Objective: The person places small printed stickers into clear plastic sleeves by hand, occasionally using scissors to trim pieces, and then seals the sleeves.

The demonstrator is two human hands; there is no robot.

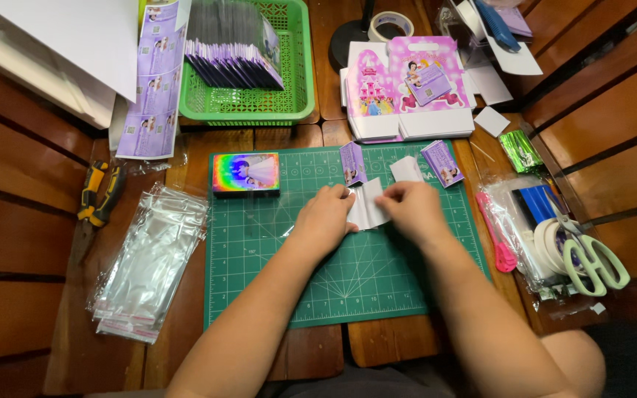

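Hands at the centre of the green mat (pixel 259 295), seen from above. My left hand (pixel 324 218) and right hand (pixel 412 210) meet over a white card (pixel 369 208), each pinching one side with fingers closed narrow. The card lies between them on the mat, touching both; its long axis seems to run away from me, though my fingers hide its edges. Neither hand is nearer, as it sits midway. Just beyond the right hand lie a white slip (pixel 406 169) and a purple pack (pixel 442 163); beyond the left stands another purple pack (pixel 352 163). A rainbow box (pixel 245 173) rests at the mat's far left corner. Clear bags (pixel 149 262) lie left of the mat, scissors (pixel 591 258) to the right, well apart.
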